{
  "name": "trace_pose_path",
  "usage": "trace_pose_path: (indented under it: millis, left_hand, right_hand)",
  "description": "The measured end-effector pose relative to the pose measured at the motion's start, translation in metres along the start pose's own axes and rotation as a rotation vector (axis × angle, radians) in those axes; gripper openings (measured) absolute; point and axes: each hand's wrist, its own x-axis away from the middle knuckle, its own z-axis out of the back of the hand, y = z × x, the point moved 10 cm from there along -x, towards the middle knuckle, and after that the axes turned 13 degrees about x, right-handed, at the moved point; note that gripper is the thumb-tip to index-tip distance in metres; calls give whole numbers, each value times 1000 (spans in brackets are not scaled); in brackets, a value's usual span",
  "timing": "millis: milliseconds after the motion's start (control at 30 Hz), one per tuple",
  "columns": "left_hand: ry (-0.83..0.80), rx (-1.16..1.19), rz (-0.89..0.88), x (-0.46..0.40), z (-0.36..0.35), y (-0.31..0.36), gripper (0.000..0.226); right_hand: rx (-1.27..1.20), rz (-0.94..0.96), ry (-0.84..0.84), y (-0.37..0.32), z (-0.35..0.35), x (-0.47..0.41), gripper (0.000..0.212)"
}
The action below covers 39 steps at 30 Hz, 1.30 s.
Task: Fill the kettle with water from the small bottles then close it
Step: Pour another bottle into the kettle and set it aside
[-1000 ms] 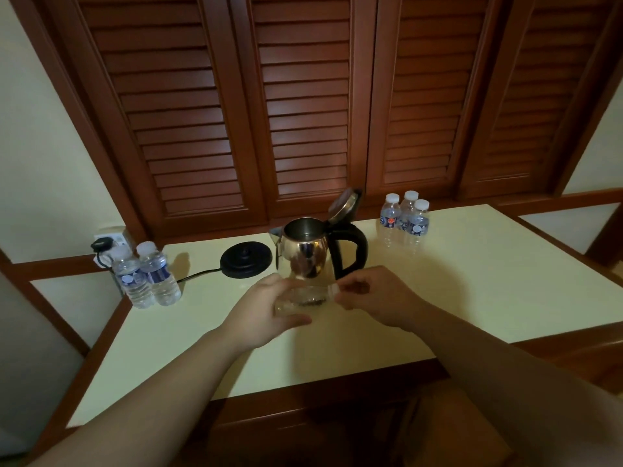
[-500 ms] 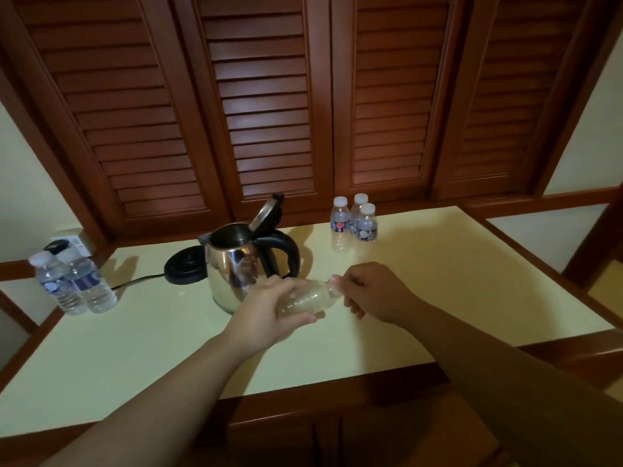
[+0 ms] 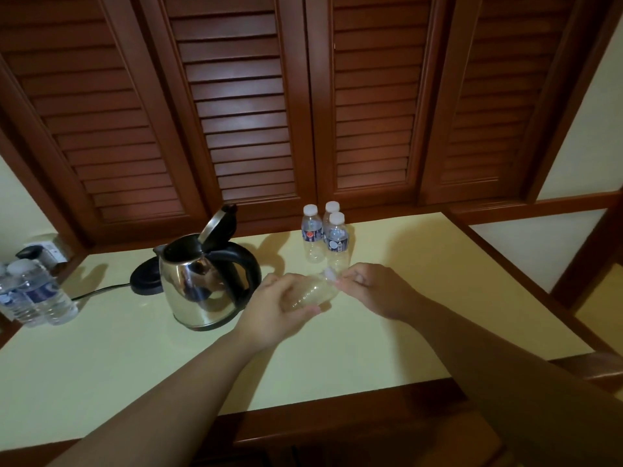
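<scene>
Head view: left hand (image 3: 276, 311) clenched round clear bottle (image 3: 312, 294), held near-level above worktop (image 3: 421, 298). Right hand (image 3: 374, 291) pinches cap (image 3: 330, 274) at neck. Kettle (image 3: 199, 288) just left of hands, lid (image 3: 217, 227) up, off base (image 3: 145, 281).

Risks, judged:
- Thin bottle under tight grip: cap off, water may spurt onto worktop, toward base and cord (image 3: 97, 293).
- Level hold: spill before reaching kettle mouth.
- Left forearm near kettle: may knock it.
- Three bottles (image 3: 325, 237) behind: right hand may topple them.

A pale yellow bench (image 3: 421, 332) with a wooden edge carries a steel kettle (image 3: 199, 291), its black base (image 3: 145, 279) behind, three small bottles (image 3: 323, 235) at the back, and larger bottles (image 3: 37, 294) far left.
</scene>
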Motion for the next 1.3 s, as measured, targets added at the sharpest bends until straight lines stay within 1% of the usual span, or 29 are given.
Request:
trace_pose_path:
  millis: [67, 133, 167, 200, 267, 333, 433, 533, 600, 667, 733, 933, 1100, 1200, 1300]
  left_hand:
    - [78, 111, 71, -10, 0, -3, 40]
    - [143, 260, 136, -21, -2, -11, 34]
    - [172, 303, 153, -26, -3, -14, 36]
    - [195, 331, 166, -30, -5, -16, 39]
    - [231, 375, 189, -39, -7, -22, 43]
    - [267, 401, 215, -49, -9, -31, 45]
    - [283, 386, 250, -63, -12, -40, 52]
    - [282, 340, 268, -79, -15, -40, 61]
    - [290, 302, 283, -89, -16, -40, 63]
    - [308, 274, 296, -96, -16, -41, 59]
    - [339, 244, 310, -100, -15, -43, 51]
    - [370, 203, 337, -108, -16, -49, 48]
    - [315, 186, 339, -101, -18, -46, 54]
    - [259, 154, 340, -81, -21, -47, 50]
    - [149, 10, 228, -51, -21, -50, 44]
  right_hand:
    - [-33, -115, 25, 27, 2, -2, 70]
    - [2, -179, 45, 53, -4, -6, 69]
    - [30, -203, 41, 64, -10, -8, 67]
    - [77, -209, 36, 71, -15, -9, 71]
    - [193, -186, 4, 77, -28, -9, 90]
    - [327, -145, -30, 76, -40, -10, 95]
    - [455, -122, -47, 77, -51, -10, 98]
    - [459, -134, -58, 80, -52, -11, 99]
    - [459, -136, -61, 82, -52, -11, 99]
    - [452, -139, -51, 82, -52, -11, 99]
    - [459, -144, -50, 84, -52, -12, 99]
    - [472, -141, -59, 82, -52, -11, 99]
    - [466, -139, -35, 80, -52, -10, 99]
    - [474, -134, -5, 77, -49, -10, 99]
    - [474, -127, 40, 72, -46, -8, 102]
